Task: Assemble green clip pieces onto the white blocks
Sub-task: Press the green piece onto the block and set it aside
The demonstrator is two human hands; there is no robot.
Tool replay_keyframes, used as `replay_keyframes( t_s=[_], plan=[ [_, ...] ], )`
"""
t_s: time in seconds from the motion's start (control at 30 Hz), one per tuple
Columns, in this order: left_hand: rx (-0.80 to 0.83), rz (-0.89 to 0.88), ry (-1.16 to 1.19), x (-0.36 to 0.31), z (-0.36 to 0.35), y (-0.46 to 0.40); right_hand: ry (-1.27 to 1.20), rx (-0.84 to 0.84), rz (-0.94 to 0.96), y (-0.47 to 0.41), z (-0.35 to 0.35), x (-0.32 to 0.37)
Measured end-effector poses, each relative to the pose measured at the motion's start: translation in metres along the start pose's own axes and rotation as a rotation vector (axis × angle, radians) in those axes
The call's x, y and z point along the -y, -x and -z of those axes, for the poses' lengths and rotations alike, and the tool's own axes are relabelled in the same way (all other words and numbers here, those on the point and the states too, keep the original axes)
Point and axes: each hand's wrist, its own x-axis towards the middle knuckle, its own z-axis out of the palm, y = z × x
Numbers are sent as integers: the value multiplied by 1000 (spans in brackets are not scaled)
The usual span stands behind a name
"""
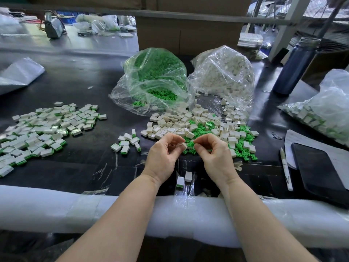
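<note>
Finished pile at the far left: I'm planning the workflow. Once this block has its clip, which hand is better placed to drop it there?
Left. The left hand already pinches the white block and is nearer the finished pile; the right hand holds the green clip.

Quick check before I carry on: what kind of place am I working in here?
Most likely a small factory assembly bench. Bulk plastic bags of green clips and white blocks spill onto a black worktable, and a large pile of finished pieces lies at the left.
</note>
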Motion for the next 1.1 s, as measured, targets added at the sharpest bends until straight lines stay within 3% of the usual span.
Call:
replay_keyframes(
  t_s=[0.43, 1.1],
  plan=[
    [98, 54, 188, -3, 0, 0, -76, 32, 8, 0, -1, 1],
    [97, 42, 84, -5, 0, 1, -40, 96, -85, 2, 0, 4]
  ],
)
